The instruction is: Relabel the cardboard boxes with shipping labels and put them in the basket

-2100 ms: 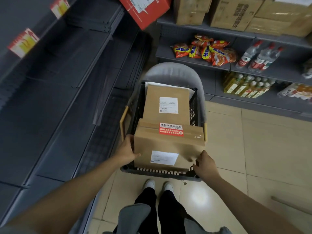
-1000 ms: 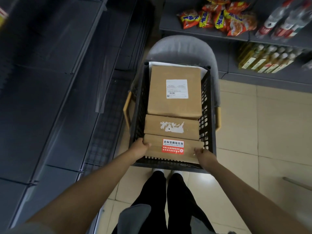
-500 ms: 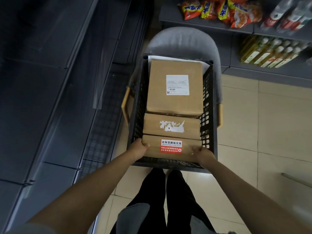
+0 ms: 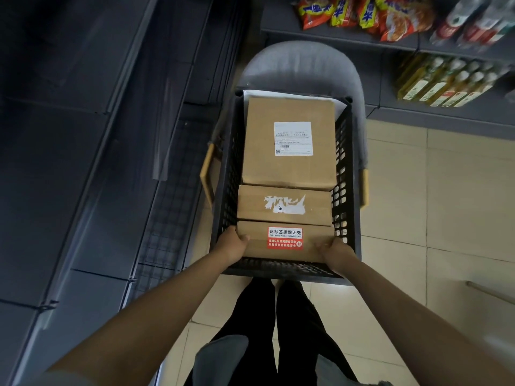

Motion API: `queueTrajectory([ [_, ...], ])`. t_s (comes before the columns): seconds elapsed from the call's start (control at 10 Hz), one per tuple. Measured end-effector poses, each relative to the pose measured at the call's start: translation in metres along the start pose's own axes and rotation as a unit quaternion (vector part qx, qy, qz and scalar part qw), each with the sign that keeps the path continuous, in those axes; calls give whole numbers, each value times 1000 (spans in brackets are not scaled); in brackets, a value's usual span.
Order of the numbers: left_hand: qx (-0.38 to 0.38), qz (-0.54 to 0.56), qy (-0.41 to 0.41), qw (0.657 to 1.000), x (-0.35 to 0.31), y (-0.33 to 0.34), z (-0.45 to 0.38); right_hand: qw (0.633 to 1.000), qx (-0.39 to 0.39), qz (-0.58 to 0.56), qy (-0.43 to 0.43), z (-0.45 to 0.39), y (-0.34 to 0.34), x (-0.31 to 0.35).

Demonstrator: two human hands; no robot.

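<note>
A black plastic basket (image 4: 224,196) sits on a grey chair and holds three cardboard boxes. The nearest box (image 4: 256,242), with a red seal sticker on top, stands on edge against the basket's front wall. My left hand (image 4: 232,245) grips its left end and my right hand (image 4: 333,253) grips its right end. Behind it stands a box with a torn white label (image 4: 284,203). At the back lies a larger box with a white shipping label (image 4: 289,143), resting on a white sheet.
The grey chair (image 4: 301,62) has wooden arms either side of the basket. Dark metal shelving (image 4: 83,135) runs along the left. Snack bags (image 4: 362,12) and oil bottles (image 4: 446,82) fill shelves at the back right. Tiled floor (image 4: 432,218) lies to the right; my legs stand below.
The box with the red sticker went down from above the basket rim into the front slot, both hands still on its ends. My view moved closer and tilted down.
</note>
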State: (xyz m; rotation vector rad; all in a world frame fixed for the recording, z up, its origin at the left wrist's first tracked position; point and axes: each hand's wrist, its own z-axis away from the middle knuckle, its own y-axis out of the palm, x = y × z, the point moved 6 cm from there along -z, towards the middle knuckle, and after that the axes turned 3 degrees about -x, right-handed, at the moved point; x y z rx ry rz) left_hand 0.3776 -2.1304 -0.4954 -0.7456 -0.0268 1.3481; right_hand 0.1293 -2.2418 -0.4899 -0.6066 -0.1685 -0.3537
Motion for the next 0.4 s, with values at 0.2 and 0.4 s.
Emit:
queueTrajectory([
  [0.2, -39, -13, 19, 999, -8, -11, 12, 985, -44, 161, -39, 14, -4, 8],
  [0.4, -68, -18, 53, 996, -26, -27, 25, 970, -86, 212, -79, 33, -23, 19],
])
